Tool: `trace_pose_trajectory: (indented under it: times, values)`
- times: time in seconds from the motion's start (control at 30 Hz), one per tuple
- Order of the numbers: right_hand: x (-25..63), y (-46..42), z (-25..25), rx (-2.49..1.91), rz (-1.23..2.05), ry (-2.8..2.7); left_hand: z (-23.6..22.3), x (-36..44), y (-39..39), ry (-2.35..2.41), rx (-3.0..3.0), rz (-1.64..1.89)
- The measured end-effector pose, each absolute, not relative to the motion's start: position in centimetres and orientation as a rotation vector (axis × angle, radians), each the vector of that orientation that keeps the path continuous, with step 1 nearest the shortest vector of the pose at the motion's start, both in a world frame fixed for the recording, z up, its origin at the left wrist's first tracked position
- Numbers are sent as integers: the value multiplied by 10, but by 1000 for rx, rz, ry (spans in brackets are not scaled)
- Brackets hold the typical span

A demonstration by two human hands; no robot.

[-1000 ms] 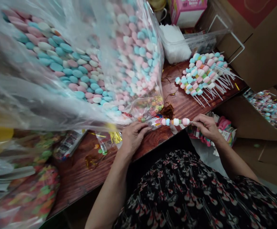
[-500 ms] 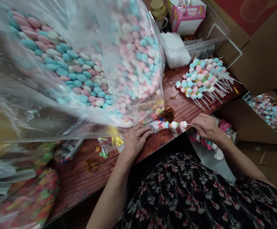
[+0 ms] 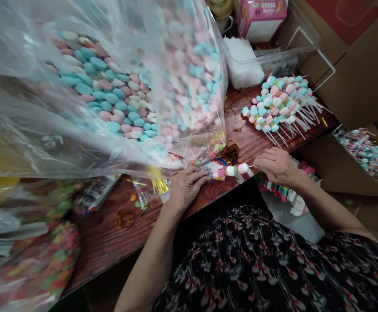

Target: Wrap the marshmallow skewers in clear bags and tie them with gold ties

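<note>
My right hand (image 3: 275,165) pinches the white stick of a marshmallow skewer (image 3: 231,170) at the table's front edge. Pink and white marshmallows show near the stick end; the far end is inside a small printed plastic bag (image 3: 215,167). My left hand (image 3: 185,184) rests on the table with its fingers closed on that bag's other end, partly covering it. Right behind my left hand bulges a large clear bag of pink, blue and white marshmallows (image 3: 111,98). A pile of finished-looking marshmallow skewers (image 3: 275,104) lies at the back right, sticks pointing toward me.
Gold twist ties (image 3: 229,153) lie behind the skewer. A stack of white sheets (image 3: 242,65) and a pink box (image 3: 263,19) stand at the back. On the left is a bag of colourful gummies (image 3: 57,260). A cardboard box with wrapped sweets (image 3: 364,151) sits at the right.
My right hand has moved left, pushing the skewer deeper into the printed bag, so fewer marshmallows stick out. My left hand stays at the bag. The view has shifted slightly.
</note>
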State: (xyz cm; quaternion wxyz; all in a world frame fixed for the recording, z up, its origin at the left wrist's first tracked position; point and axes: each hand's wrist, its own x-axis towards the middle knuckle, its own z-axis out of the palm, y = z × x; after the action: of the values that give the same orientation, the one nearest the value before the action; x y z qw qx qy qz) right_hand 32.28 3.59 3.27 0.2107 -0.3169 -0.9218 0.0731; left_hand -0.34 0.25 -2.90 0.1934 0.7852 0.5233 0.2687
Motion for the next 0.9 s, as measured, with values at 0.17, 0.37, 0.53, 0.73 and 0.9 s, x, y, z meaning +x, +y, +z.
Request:
trace_pose_trajectory:
  times: [0.17,0.37,0.53,0.73,0.9]
  values:
    - [311,36,25,-837,257,-2543,-27,-5,1,1413,2217,713]
    - [302,40,28,-745,264,-2481,0,2,4,1386,2437,367]
    - [303,47,49,-636,106,-2418,26,9,10,1274,2448,535]
    - [300,51,75,-629,-87,-2579,35,18,17,1255,2227,447]
    - [297,54,84,-654,-120,-2659,26,24,16,1376,2364,384]
